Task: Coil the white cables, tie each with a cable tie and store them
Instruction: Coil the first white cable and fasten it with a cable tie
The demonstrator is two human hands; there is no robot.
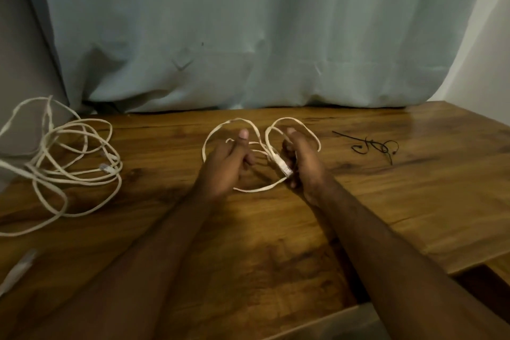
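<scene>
A flat white cable (pixel 220 126) lies in two loops at the middle of the wooden table (pixel 386 201). My left hand (pixel 226 165) grips the left loop, thumb pointing up. My right hand (pixel 302 163) holds the right loop, with the cable's clear plug (pixel 284 168) lying against its palm side. A second white cable (pixel 69 163) sits in a loose tangle at the table's left, one strand trailing off the left edge. Black cable ties (pixel 372 146) lie to the right of my right hand.
A pale green curtain (pixel 248 36) hangs right behind the table. Another white plug end (pixel 19 268) lies at the near left edge. The table's right edge drops off near the lower right corner.
</scene>
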